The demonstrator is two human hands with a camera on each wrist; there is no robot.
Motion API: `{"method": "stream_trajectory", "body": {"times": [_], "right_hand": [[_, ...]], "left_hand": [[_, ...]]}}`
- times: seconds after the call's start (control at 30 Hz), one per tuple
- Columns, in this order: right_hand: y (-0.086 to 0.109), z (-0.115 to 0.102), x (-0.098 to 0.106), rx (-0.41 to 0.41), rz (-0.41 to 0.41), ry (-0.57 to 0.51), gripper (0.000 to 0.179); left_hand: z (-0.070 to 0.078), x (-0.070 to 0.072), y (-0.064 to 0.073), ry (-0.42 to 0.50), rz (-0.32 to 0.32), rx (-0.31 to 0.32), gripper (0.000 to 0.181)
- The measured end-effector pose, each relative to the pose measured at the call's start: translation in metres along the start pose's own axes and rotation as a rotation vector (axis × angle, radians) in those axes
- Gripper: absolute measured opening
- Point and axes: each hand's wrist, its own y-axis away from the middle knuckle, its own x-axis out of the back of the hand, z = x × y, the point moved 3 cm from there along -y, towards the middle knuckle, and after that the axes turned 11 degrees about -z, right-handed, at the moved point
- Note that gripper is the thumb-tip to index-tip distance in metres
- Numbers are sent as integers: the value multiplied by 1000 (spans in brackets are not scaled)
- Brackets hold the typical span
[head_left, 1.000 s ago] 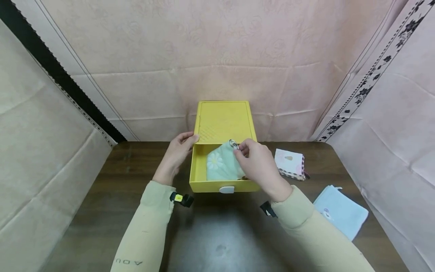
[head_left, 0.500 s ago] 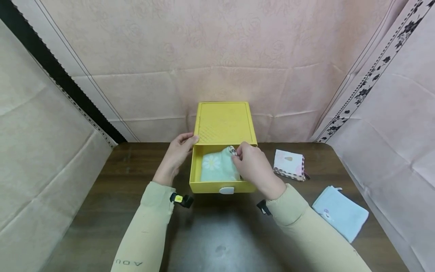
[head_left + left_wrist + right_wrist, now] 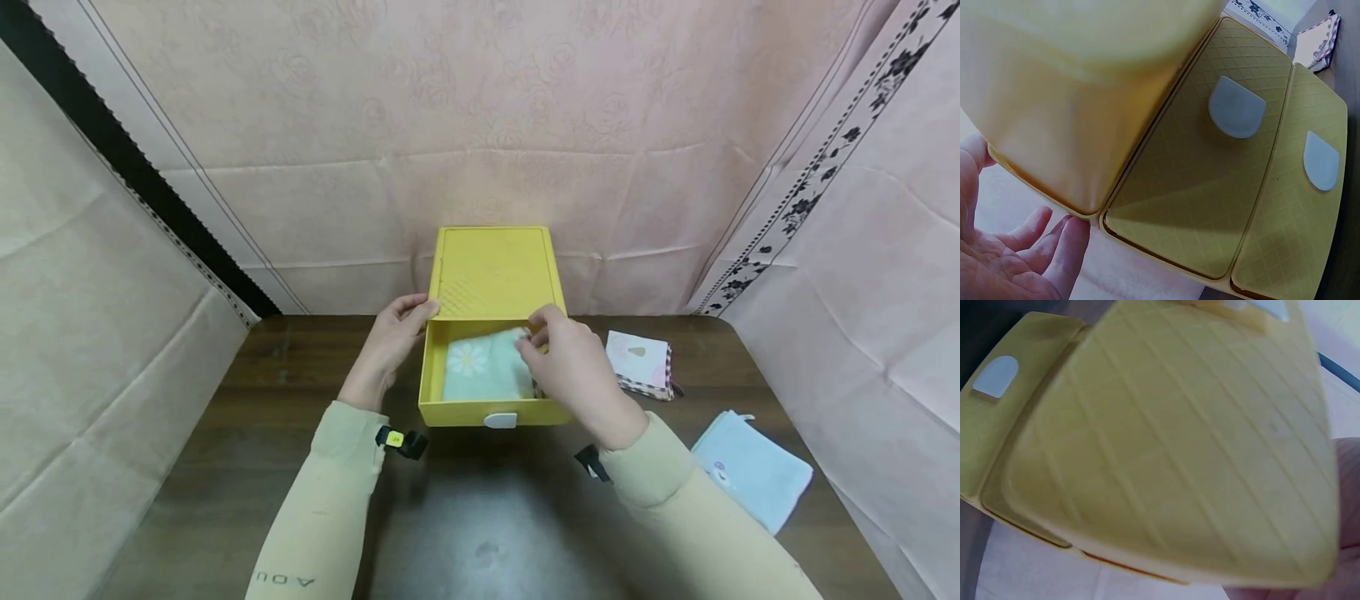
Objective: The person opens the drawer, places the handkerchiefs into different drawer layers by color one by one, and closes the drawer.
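Note:
A yellow drawer unit stands at the back of the table with its top drawer pulled out. A folded mint-green cloth with a white daisy lies in that drawer. My right hand is over the drawer's right side; its thumb and index finger appear to pinch the cloth's upper right corner, partly hidden by the fingers. A dark patterned bit shows beside the cloth under this hand. My left hand steadies the unit's left side, its fingers fairly straight against the edge in the left wrist view.
Right of the unit lies a small white folded cloth with a checked border. Nearer me on the right is a light blue cloth with a loop. Fabric walls enclose the dark wooden table. Two lower drawers, including one, are shut.
The green cloth shifted left and settled flatter in the drawer, its raised corner now lower. My right hand dipped left, then moved back right. My left hand stayed put.

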Motion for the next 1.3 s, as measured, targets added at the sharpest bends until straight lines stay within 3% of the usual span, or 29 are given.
{"method": "stream_trajectory", "body": {"times": [0.33, 0.57, 0.83, 1.07, 1.3], "right_hand": [[27, 15, 27, -8, 130, -149, 46], [54, 20, 27, -5, 111, -302, 49], [80, 23, 16, 32, 110, -397, 42], [94, 20, -7, 126, 75, -327, 35], [92, 21, -35, 51, -17, -364, 38]], "left_hand": [[-1, 2, 0, 6, -17, -19, 67], [-1, 2, 0, -15, -6, 0, 68], [-1, 1, 0, -11, -15, -4, 67], [3, 0, 3, -24, -20, 7, 64], [-1, 1, 0, -16, -14, -8, 66]]}}
